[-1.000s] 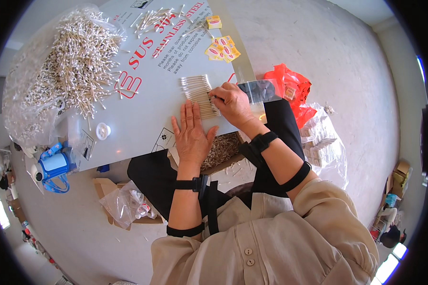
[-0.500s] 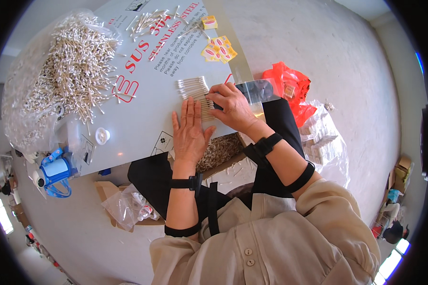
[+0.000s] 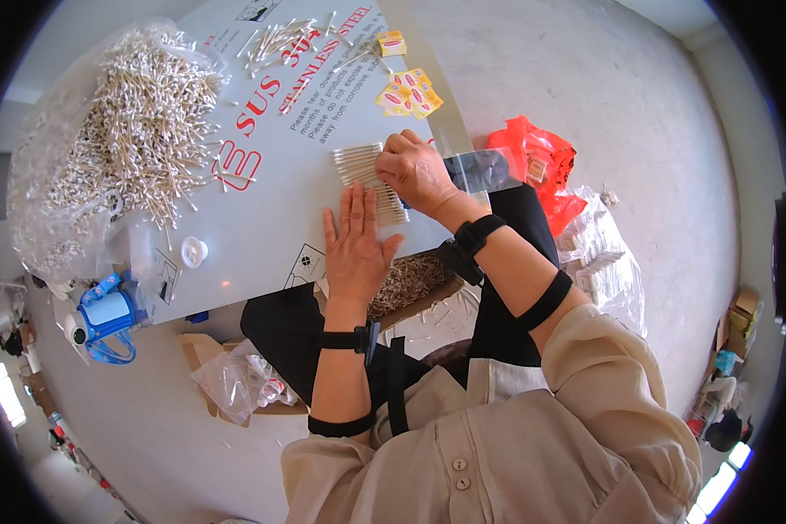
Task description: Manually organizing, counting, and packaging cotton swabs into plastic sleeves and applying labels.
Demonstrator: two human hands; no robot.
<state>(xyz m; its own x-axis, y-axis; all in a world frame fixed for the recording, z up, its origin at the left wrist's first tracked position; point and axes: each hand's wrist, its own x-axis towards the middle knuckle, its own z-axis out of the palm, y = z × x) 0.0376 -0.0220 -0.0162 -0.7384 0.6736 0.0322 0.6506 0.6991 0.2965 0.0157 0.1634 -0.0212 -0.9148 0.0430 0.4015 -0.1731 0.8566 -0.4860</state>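
Observation:
A neat row of cotton swabs (image 3: 351, 162) lies side by side on the film-covered metal table (image 3: 258, 231). My left hand (image 3: 358, 249) is flat, fingers stretched, with its fingertips on the row's near left part. At the row's right ends is my right hand (image 3: 417, 175), its fingers curled together in a pinch; whatever they hold is hidden. Beyond the row lie several yellow-and-white printed cards (image 3: 409, 93) and a small yellow box (image 3: 391, 43). A large heap of swabs (image 3: 153, 113) spills from a clear plastic bag (image 3: 48, 218) on the left.
Loose swabs (image 3: 279, 45) lie at the table's far side. A white round lid (image 3: 194, 251) and blue bottle (image 3: 109, 314) stand near the left edge. Below the table's edge is a box of swabs (image 3: 410, 284). Red (image 3: 533, 144) and clear bags (image 3: 607, 271) rest at right.
My right hand has shifted slightly away from me along the swabs' right ends, and its fingers have curled in more. My left hand stays flat on the row. The whole view has shifted slightly.

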